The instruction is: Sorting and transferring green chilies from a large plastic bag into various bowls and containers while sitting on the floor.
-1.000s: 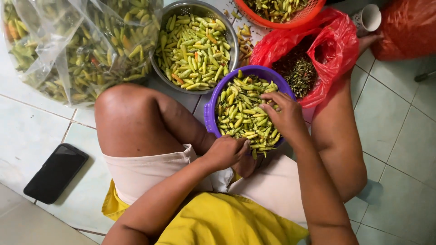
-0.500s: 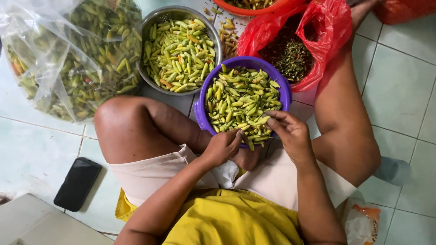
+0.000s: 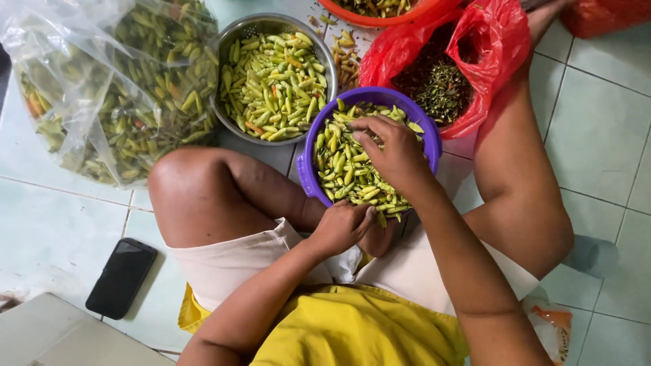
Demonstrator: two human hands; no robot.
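Right hand (image 3: 390, 152) pinching chillies (image 3: 346, 169) in purple bowl (image 3: 306, 159); left hand (image 3: 342, 227) clenched at rim. Risk: tipping bowl, spilling onto floor (image 3: 597, 129).

Chili bowl (image 3: 308, 169) between knees; metal bowl (image 3: 227, 47) behind-left; phone (image 3: 122, 278) left.

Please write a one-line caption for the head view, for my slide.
Seated on the tiled floor, a person's right hand reaches into a purple bowl of green chillies while the left hand rests below it.
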